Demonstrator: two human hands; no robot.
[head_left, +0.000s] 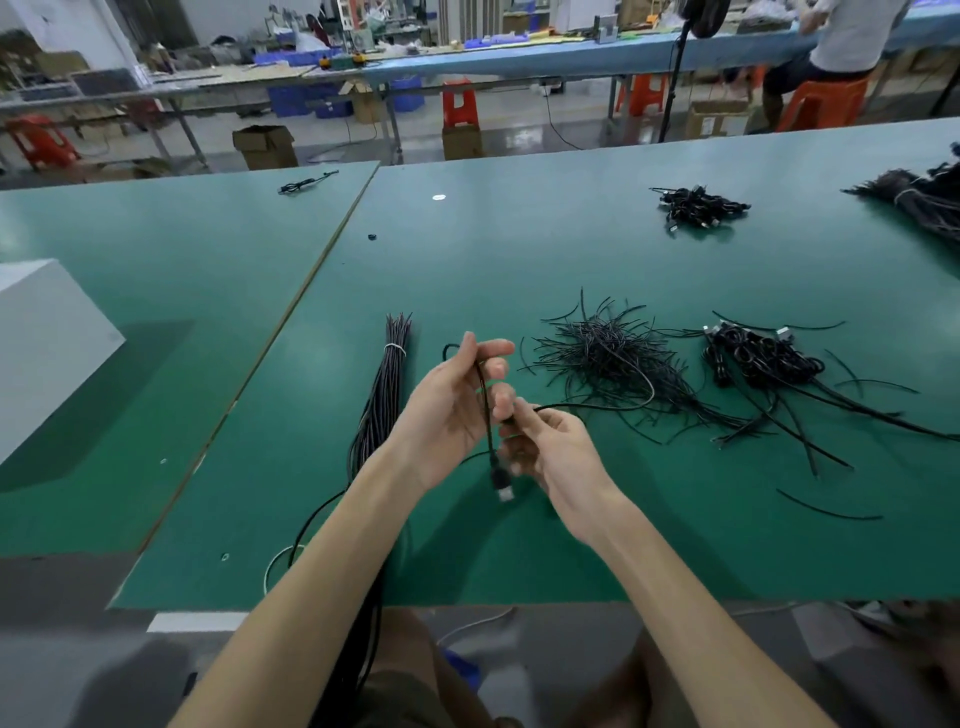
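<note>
— Forearms are crossing the near edge of the counter (519, 566). Where is the cable (488, 421) hanging?
— Above the counter, between both hands, with its plug (503, 486) dangling lowest. The left hand (447, 410) is pinching it near the top, and the right hand (550, 447) is gripping it lower with curled fingers.
— What is crowding them?
— A tied bundle (387, 384) is lying just left and a loose pile of strands (608, 358) near right. Coiled cables (763, 358) are sitting farther right. Green counter is showing beyond the hands.
</note>
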